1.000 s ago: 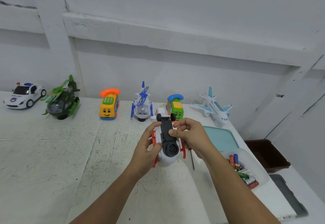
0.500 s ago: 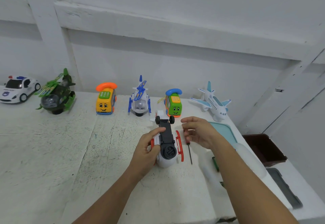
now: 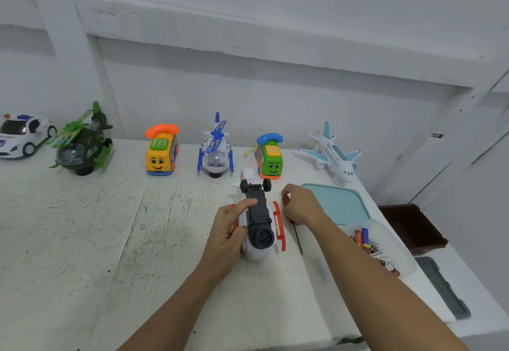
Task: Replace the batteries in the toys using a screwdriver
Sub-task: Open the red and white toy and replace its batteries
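A white and red toy helicopter point(image 3: 259, 221) lies upside down on the white table, its black underside and wheels facing up. My left hand point(image 3: 228, 229) grips its left side, thumb across the black belly. Just right of the toy lies a screwdriver point(image 3: 298, 237), its thin dark shaft pointing toward me. My right hand point(image 3: 303, 204) curls its fingers round the red handle at the far end. Several batteries point(image 3: 369, 243) lie in a clear tub at the right.
Along the wall stand a police car point(image 3: 22, 135), green helicopter point(image 3: 80, 144), orange phone bus point(image 3: 161, 152), blue helicopter point(image 3: 216, 149), green phone bus point(image 3: 270, 156) and airplane point(image 3: 333, 155). A teal lid point(image 3: 338, 202), brown bin point(image 3: 410, 226) and grey lid point(image 3: 440, 287) lie right.
My right hand left the toy's underside, moved right and closed on the screwdriver's red handle. The left hand kept holding the toy, which now rests lower on the table.
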